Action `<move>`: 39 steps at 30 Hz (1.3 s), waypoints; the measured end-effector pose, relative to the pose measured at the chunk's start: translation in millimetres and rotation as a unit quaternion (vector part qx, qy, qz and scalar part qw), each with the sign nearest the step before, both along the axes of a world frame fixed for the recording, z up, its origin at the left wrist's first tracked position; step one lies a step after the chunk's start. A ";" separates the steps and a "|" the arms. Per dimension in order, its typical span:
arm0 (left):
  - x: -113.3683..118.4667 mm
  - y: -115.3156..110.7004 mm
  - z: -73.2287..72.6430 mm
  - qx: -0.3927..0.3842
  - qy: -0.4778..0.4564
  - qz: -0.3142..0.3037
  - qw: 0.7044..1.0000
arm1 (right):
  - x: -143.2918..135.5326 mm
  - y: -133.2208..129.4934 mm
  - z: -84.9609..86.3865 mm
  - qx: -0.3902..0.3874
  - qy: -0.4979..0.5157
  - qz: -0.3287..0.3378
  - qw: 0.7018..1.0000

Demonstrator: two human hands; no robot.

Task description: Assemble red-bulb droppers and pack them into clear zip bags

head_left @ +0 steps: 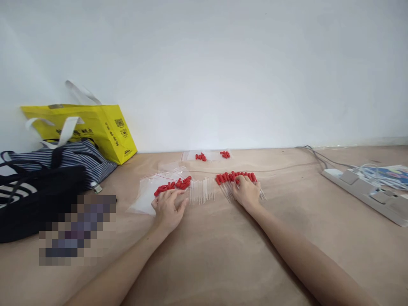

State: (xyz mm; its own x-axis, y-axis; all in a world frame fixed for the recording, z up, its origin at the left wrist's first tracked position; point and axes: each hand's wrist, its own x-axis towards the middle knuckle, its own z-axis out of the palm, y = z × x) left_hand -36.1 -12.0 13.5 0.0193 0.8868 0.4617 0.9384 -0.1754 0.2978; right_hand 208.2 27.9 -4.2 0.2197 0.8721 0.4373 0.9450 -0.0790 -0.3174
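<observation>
My left hand point(168, 208) rests at the lower edge of a pile of red caps point(165, 188), its fingers apart and bent over a clear plastic bag point(145, 197). A second clump of red caps point(184, 183) lies just beyond its fingertips. Between my hands is a row of thin clear tubes point(202, 190). My right hand point(247, 192) lies over a row of red-capped thin sticks point(225, 178), fingers spread and curved down onto them; whether it grips any is hidden.
Farther back, another clear bag point(211, 156) has small red caps on it. At left stand a yellow bag point(95, 127), a striped bag point(83, 159) and a black bag point(44, 195). A white power strip point(366, 195) with cables is at right. A wall point(223, 76) rises behind the table point(204, 263).
</observation>
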 end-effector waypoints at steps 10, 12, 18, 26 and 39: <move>-7.1 55.2 10.9 0.001 0.139 -0.067 0.988 | -43.0 -5.8 14.8 -0.086 -0.034 0.086 0.992; -4.5 62.3 9.0 -0.002 0.142 -0.086 0.986 | -51.7 -1.5 18.6 -0.122 -0.038 0.069 0.989; -0.3 67.5 5.7 0.015 0.113 -0.111 0.987 | -64.7 12.3 24.0 -0.161 -0.035 0.047 0.985; 6.4 35.4 12.7 0.060 0.013 -0.129 0.990 | -68.8 15.4 27.2 -0.191 -0.016 0.056 0.980; 10.1 -29.1 -1.6 -0.036 0.004 -0.229 0.973 | -31.0 -21.1 20.7 -0.102 -0.024 0.192 0.976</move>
